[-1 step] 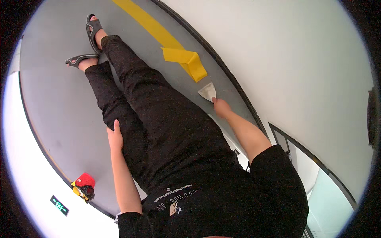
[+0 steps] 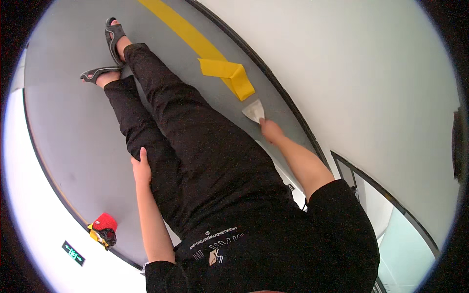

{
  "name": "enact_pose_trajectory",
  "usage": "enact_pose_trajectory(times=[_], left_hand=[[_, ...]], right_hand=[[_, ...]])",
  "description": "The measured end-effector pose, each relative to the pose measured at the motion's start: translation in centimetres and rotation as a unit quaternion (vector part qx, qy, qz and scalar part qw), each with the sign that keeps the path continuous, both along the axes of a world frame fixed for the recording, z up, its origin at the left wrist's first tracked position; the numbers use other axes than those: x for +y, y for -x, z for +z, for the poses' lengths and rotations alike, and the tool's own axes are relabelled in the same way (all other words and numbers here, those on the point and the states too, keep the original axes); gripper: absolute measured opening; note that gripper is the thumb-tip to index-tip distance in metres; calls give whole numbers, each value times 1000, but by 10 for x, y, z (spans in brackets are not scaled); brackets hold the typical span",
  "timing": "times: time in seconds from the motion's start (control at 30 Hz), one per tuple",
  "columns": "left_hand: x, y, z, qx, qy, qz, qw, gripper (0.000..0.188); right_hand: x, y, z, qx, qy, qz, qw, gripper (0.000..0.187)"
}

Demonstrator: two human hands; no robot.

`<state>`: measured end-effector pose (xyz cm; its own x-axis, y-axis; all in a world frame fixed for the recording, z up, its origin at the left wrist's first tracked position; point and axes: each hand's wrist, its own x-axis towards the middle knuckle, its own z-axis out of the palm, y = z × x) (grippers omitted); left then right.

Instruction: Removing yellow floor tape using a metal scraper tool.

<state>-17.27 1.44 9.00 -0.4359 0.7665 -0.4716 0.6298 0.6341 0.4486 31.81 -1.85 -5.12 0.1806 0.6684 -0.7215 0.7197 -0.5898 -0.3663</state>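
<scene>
My right hand [image 2: 271, 131] is closed round the handle of a scraper [image 2: 254, 111]. Its wide, pale metal blade fans out over the grey floor, pointing away from me. Just beyond the blade's edge, a yellow tape strip [image 2: 178, 29] has its near end peeled up and folded over [image 2: 239, 82]. A small gap shows between blade and tape. My left hand [image 2: 141, 168] rests against my left trouser leg [image 2: 154, 151] near the knee, thumb stretched out and holding nothing; its other fingers are mostly hidden.
A white wall [image 2: 351, 73] with a dark skirting strip [image 2: 273, 80] runs along the right. At the left wall's foot lies a red, yellow and black bundle [image 2: 104, 225]. A green sign [image 2: 73, 253] is on that wall. My feet wear dark sandals [image 2: 115, 39].
My right hand and the scraper have shifted slightly away from me and to the left, bringing the blade a little nearer the folded tape. My left hand stays put.
</scene>
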Motion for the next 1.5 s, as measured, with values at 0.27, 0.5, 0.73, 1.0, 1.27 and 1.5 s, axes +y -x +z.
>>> enact_pose_trajectory(times=[0.27, 0.5, 0.73, 1.0, 1.27, 1.5], left_hand=[[10, -18, -1, -29, -8, 3, 1000, 85], [9, -13, 19, -11, 64, 44, 997, 86], [9, -24, 20, -16, 49, 20, 998, 90], [-2, 1, 2, 15, -7, -3, 1000, 90], [7, -19, 21, 3, 53, 25, 998, 91], [8, -23, 15, -8, 21, 18, 1000, 91]], right_hand=[[5, -1, -6, -4, 18, -49, 999, 62], [59, 19, 48, -3, 133, -77, 988, 64], [-3, -5, 4, -97, -65, 73, 990, 63], [46, 7, 33, -39, 48, 11, 998, 63], [48, 4, 42, -45, 29, 31, 998, 62], [15, -11, 6, -91, 24, 29, 995, 60]])
